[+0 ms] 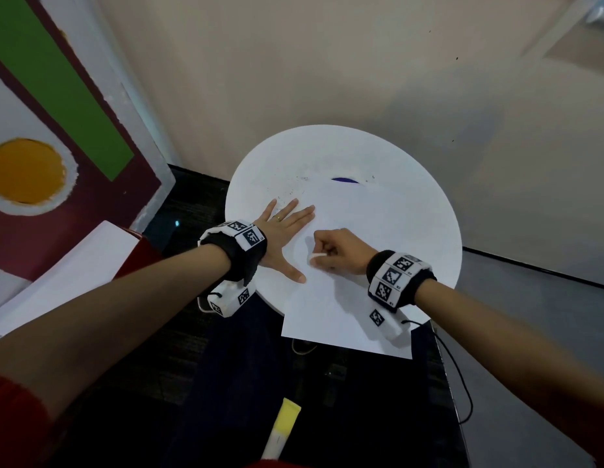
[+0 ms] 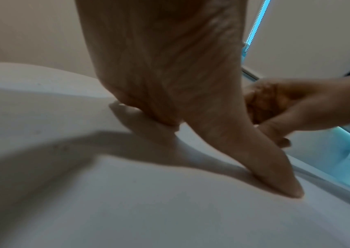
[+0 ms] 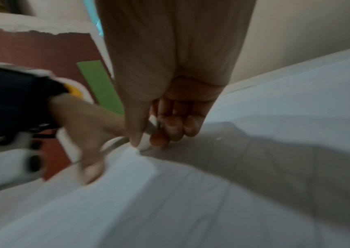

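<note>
The paper (image 1: 344,309), a plain white sheet with no writing on it that can be made out, lies on the round white table (image 1: 327,153); its near corner hangs past the table's edge.

The left hand (image 1: 280,238) lies flat on the paper's left edge, palm down, with fingers straight and spread and the thumb splayed out toward the near side. The fingertips point to the far side, some of them past the paper's edge and on the bare table. One finger wears a ring (image 1: 279,217).

The right hand (image 1: 337,253) sits over the paper's middle, just right of the left hand and not touching it. Its fingers are curled in, and thumb and fingertips pinch the eraser (image 1: 316,257), a small white rounded piece. The right wrist view shows the eraser's tip on the paper.

Both wrists carry black wristbands (image 1: 400,278) with black-and-white square code patches. The tiny labels beside the patches are too small to read.

At the paper's far edge a blue thing (image 1: 345,180) shows, mostly hidden under the sheet. Dark specks (image 1: 293,184) dot the table left of it. Below the paper's near edge, off the table, lies a yellow-and-white stick (image 1: 282,428); no print on it can be read. Well left of the paper stands a dark red board (image 1: 57,96) with a green strip and an orange circle.
</note>
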A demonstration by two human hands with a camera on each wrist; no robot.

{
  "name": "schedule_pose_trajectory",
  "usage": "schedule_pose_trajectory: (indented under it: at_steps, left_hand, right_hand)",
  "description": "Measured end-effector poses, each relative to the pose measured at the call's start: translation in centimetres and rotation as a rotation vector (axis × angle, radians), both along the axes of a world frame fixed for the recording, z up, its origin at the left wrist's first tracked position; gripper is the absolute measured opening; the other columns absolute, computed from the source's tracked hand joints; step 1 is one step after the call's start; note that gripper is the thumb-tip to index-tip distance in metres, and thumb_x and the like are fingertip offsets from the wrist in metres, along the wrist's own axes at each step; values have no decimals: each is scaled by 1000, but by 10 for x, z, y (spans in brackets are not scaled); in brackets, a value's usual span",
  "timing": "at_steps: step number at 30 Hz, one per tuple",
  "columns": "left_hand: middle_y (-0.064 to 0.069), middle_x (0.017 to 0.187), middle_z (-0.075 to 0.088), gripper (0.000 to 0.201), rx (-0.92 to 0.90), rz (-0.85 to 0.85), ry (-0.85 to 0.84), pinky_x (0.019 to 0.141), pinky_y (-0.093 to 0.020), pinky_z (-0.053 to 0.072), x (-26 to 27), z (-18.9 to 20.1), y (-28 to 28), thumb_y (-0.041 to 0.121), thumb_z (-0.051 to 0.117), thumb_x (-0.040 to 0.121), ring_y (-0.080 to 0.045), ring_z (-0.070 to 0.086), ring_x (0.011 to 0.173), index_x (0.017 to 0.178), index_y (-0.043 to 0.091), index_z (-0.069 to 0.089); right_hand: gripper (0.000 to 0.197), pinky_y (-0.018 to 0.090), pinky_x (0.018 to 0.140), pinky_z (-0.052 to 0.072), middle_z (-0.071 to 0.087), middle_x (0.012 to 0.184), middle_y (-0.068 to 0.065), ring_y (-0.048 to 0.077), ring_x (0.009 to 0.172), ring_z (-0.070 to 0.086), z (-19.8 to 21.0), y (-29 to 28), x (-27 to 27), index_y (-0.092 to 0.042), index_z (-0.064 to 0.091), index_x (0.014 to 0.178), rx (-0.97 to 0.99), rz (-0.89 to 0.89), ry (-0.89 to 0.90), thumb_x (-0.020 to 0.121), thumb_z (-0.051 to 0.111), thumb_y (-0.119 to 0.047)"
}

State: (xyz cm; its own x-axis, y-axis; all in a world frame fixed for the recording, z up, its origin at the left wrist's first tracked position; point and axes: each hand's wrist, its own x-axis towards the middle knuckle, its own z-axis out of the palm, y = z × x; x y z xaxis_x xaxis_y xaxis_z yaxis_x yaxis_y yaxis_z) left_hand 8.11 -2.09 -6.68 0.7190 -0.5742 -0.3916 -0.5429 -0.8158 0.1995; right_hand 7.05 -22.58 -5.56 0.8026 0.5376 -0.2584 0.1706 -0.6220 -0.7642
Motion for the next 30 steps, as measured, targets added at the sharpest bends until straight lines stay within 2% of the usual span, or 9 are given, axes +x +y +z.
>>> schedule_pose_trajectory:
  at_steps: [3, 8, 12, 14, 17, 19, 23, 26, 30]
  left_hand:
    - [14, 154, -32, 141, 6, 9, 0, 115, -48, -21, -1, 0, -2, 93, 51, 54, -15, -33, 141, 151, 21, -22]
    - [12, 154, -34, 141, 21, 6, 15, 115, -48, -19, -2, 3, -3, 93, 52, 55, -16, -35, 140, 150, 20, -23]
    - [13, 153, -35, 141, 22, 13, 35, 115, -49, -19, -3, 4, -3, 92, 53, 55, -15, -36, 139, 150, 21, -25]
    - [14, 152, -36, 141, 27, 6, 42, 115, -49, -19, -2, 3, -4, 92, 53, 55, -15, -37, 139, 149, 21, -25]
    - [15, 152, -36, 142, 11, 11, 51, 115, -49, -18, -1, 4, -4, 91, 55, 55, -14, -37, 138, 149, 22, -25]
    - [14, 152, -36, 142, 16, 12, 50, 116, -49, -18, -1, 4, -4, 91, 54, 55, -15, -37, 139, 150, 21, -24]
    - [14, 152, -36, 142, 14, 7, 44, 116, -49, -18, -2, 5, -3, 91, 54, 55, -15, -36, 139, 150, 21, -23]
    - [14, 153, -35, 141, 13, 15, 38, 115, -49, -18, -1, 4, -3, 91, 54, 56, -14, -36, 139, 150, 21, -23]
    - [15, 153, -34, 141, 1, 10, 32, 115, -48, -20, -3, 3, -3, 91, 55, 55, -15, -36, 139, 150, 22, -23]
  right_hand:
    - [25, 26, 60, 38, 54, 59, 6, 16, 54, 45, -2, -4, 11, -17, 46, 69, -7, -127, -79, 82, 68, -12]
    - [22, 27, 55, 41, 54, 56, 3, 13, 48, 46, 0, 2, -4, -7, 49, 71, 18, -21, 18, 82, 68, -9]
    - [28, 27, 56, 39, 51, 57, 1, 14, 52, 43, -2, 5, -3, -18, 44, 68, 16, -102, -47, 81, 67, -9]
    - [26, 26, 54, 39, 51, 58, 5, 15, 51, 44, 0, 8, -10, -13, 45, 69, 40, -43, 22, 82, 68, -8]
    - [23, 26, 55, 42, 57, 61, 12, 18, 53, 48, -1, 6, -3, -10, 49, 71, 55, -107, 7, 82, 69, -10]
    - [23, 27, 56, 40, 56, 62, 12, 18, 54, 47, -4, 8, -6, -14, 47, 71, 37, -118, -20, 82, 68, -11]
    - [23, 29, 57, 41, 55, 62, 13, 18, 54, 48, -2, 9, -6, -5, 49, 72, 52, -63, 51, 81, 69, -12]
    - [23, 29, 59, 41, 56, 62, 8, 16, 55, 47, -2, 11, -6, -12, 48, 71, 14, -89, -28, 81, 68, -12]
    - [22, 27, 54, 41, 55, 60, 10, 16, 51, 47, 2, 11, -9, -3, 50, 73, 46, -16, 92, 81, 70, -9]
